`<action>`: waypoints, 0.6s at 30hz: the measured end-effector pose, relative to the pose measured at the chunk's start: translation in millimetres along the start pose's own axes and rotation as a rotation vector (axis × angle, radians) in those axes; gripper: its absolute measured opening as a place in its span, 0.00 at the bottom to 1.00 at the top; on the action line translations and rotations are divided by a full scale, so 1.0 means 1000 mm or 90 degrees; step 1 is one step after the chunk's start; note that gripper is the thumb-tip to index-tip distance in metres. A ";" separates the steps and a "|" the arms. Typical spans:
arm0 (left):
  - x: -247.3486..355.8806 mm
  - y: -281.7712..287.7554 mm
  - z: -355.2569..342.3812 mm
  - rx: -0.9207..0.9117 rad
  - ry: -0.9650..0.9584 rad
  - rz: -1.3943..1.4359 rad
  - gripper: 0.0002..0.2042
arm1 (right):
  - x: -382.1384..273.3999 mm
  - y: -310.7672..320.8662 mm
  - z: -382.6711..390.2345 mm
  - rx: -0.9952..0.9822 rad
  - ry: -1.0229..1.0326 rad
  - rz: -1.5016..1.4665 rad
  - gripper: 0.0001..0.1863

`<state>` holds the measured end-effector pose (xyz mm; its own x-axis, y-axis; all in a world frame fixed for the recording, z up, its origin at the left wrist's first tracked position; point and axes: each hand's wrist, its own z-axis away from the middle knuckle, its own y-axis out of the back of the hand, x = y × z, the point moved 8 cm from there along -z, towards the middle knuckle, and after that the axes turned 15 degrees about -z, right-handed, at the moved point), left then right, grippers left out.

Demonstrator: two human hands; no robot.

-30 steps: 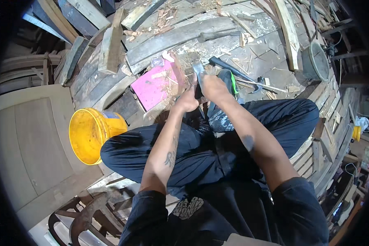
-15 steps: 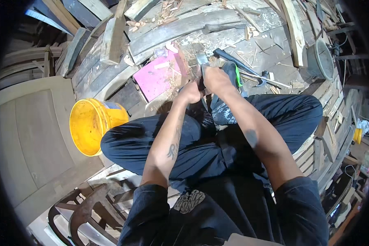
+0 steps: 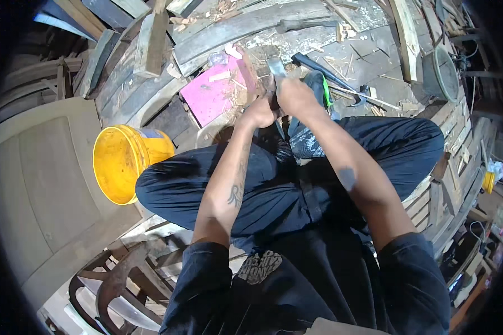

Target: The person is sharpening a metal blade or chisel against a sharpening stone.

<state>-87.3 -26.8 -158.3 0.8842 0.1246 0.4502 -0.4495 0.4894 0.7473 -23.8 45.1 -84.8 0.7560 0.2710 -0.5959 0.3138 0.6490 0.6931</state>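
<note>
My right hand point(image 3: 296, 96) is closed around a tool whose wide, flat metal blade point(image 3: 276, 68) sticks out past my fingers, away from me. Its handle is hidden in the grip. Right beside it, my left hand point(image 3: 258, 113) is closed, with a dark piece between the two hands that I cannot make out. Both hands are held low between my bent knees, above my feet. Just beyond the left hand lies a pink board point(image 3: 209, 92) strewn with wood chips. A claw hammer point(image 3: 325, 72) with a dark handle rests beyond the right hand, near a shoe with a green edge point(image 3: 326, 92).
A yellow bucket point(image 3: 114, 162) lies tipped by my left knee. A grey bucket point(image 3: 440, 75) stands at the far right. Planks point(image 3: 251, 30), wood shavings and a dark long-handled tool point(image 3: 304, 24) lie ahead. A wooden panel point(image 3: 44, 178) is at left, curved chair parts point(image 3: 117, 279) lower left.
Both hands stay together in nearly the same place, with the blade still pointing away. The whole view has shifted slightly.
</note>
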 end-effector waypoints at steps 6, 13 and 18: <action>-0.013 0.000 0.004 0.084 0.106 0.091 0.52 | 0.013 -0.008 0.029 -0.044 -0.035 -0.009 0.14; -0.004 0.005 -0.003 0.138 0.004 0.033 0.56 | 0.000 0.005 -0.003 -0.016 -0.005 0.032 0.14; -0.011 0.000 -0.001 0.158 0.037 0.144 0.54 | 0.030 -0.011 0.045 -0.069 -0.016 0.029 0.16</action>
<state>-96.7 -27.6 -163.7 0.7616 0.2589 0.5941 -0.6454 0.2199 0.7315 21.5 14.4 -92.5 0.7826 0.2846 -0.5536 0.2160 0.7100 0.6703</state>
